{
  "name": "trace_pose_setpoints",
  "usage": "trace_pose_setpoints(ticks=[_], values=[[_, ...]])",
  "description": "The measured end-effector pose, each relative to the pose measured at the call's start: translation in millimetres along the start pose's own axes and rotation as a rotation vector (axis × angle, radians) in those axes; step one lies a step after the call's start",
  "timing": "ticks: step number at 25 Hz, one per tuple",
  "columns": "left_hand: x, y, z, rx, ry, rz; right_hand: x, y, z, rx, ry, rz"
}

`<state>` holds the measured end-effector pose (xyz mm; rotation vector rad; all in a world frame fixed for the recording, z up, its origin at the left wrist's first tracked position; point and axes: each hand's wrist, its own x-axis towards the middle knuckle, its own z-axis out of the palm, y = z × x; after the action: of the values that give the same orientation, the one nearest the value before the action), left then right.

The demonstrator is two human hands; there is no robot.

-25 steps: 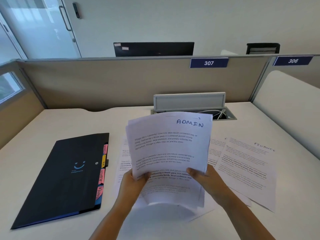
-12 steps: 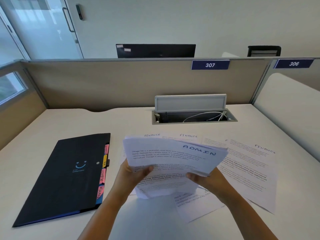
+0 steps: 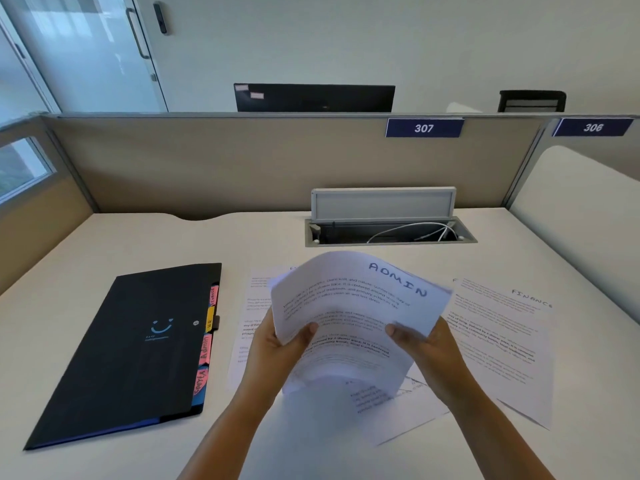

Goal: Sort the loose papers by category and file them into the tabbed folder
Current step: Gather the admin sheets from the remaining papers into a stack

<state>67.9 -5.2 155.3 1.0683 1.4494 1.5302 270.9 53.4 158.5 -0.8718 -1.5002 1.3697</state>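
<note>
**deskwatcher:** Quick change over the last second. Stack of sheets (image 3: 349, 327) was standing nearly upright with ADMIN facing the camera, then dropped almost flat half a second ago, and now arched up again with the top edge curling over. Looks like squaring or fanning the pile, not placing it anywhere yet.

**paperjam22:** Grip the same through all that?

**deskwatcher:** Yep. Left hand (image 3: 277, 344) closed on the lower left edge, thumb on top of the front sheet. Right hand (image 3: 420, 344) closed on the lower right edge, same thumb-over pinch. Both clamped on the stack, held above the desk (image 3: 104, 244), not resting on it.

**paperjam22:** And the folder?

**deskwatcher:** Tabbed folder (image 3: 131, 348) lying shut, off to the left, well apart from the hands. Hasn't moved in any of the 3 frames. 4 coloured tabs along its right edge, the Admin tab (image 3: 205, 352) being the 3rd one down.

**paperjam22:** So sorting not done?

**deskwatcher:** Probably still mid-sort. FINANCE sheet (image 3: 502, 344) lying flat to the right, more sheets (image 3: 254, 313) partly hidden beneath the raised stack. Nothing filed so far, judging by the closed folder. Best guess for next: ADMIN pile down, or folder opened at that tab.
</note>
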Motion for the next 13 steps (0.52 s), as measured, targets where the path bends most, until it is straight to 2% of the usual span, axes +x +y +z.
trace_pose_setpoints(ticks=[4,9,11,13], values=[[-2.1,-22.6,-1.3,0.014,-0.02,-0.111,-1.7,28.9,-7.1,-0.058,0.0,0.102],[-16.2,-44.6,5.3,-0.044,-0.154,-0.201,-10.2,72.3,-5.5,-0.205,-0.034,0.266],[-12.5,-49.4,4.9,-0.047,-0.115,-0.211,-9.4,73.2,-7.3,-0.171,-0.007,0.273],[-5.6,-52.0,2.5,0.059,-0.032,-0.258,-8.4,68.0,-8.1,-0.2,-0.023,0.291]])
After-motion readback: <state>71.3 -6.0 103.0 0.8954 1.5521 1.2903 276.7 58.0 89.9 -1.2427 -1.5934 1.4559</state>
